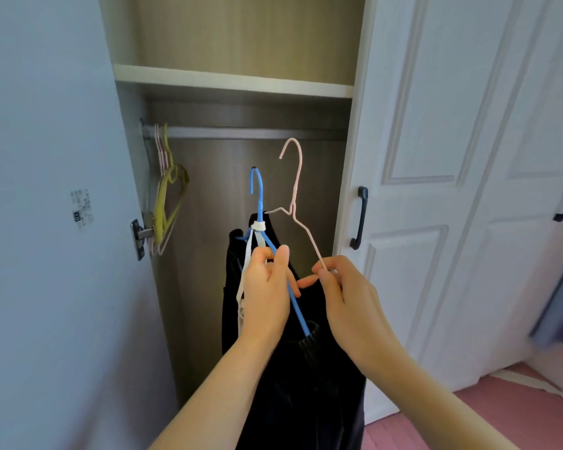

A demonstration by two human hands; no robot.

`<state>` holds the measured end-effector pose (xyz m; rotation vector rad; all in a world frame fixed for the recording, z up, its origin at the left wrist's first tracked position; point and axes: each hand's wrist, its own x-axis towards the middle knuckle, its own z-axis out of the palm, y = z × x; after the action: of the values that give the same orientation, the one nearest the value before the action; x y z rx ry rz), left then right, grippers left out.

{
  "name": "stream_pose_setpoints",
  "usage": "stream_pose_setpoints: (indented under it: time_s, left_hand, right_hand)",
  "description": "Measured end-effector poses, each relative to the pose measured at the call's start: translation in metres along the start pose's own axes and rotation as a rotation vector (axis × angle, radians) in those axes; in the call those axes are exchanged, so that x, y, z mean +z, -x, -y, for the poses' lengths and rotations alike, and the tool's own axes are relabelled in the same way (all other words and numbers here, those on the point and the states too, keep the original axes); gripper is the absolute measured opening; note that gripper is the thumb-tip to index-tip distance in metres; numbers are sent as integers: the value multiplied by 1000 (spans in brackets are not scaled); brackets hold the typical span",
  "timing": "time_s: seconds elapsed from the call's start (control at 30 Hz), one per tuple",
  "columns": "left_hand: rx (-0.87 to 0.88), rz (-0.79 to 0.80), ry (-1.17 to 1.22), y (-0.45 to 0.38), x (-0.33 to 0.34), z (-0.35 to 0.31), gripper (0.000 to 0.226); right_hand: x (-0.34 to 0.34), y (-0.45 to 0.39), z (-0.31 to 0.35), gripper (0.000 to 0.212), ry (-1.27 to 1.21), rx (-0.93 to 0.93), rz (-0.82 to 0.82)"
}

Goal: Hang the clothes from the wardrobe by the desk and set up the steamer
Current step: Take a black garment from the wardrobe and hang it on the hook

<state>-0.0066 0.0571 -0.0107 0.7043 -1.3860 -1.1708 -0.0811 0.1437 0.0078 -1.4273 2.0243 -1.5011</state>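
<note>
Lifting clothes out of the wardrobe [241, 43]: left hand [265, 287] grips the blue hanger [260, 203] carrying dark clothes [306, 384] at six o'clock; right hand [345, 297] pinches the pink hanger [294, 177]. Next, probably, carrying both deskward without snagging.

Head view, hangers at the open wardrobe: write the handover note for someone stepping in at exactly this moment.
Left hand: grips the blue hanger by its arm; a white strap and dark garment hang from it.
Right hand: pinches the pink hanger by its wire arm.
Both hangers are off the rail, held in front of the open wardrobe. Yellow and pink spare hangers hang at the rail's left end.
Done: clothes lifted out of the wardrobe.
Left: carry them to the desk, hang them there, set up the steamer. Neither desk nor steamer is in view.
</note>
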Motion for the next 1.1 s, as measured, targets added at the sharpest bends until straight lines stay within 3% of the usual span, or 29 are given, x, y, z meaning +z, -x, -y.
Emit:
stream_pose_setpoints:
  time_s: [0.1,0.7,0.93,1.1]
  left_hand:
    - [3,25,69,18,-8,-24,35]
    - [158,89,-127,167,-69,-137,35]
    - [180,129,-108,214,-81,-174,21]
    - [258,145,-127,241,-87,-199,45]
  right_hand:
    - [-13,23,20,19,23,-23,-14]
    - [-71,188,111,22,-5,-45,-34]
    - [-90,246,132,23,85,-113,-41]
    - [-104,276,144,22,107,-119,-10]
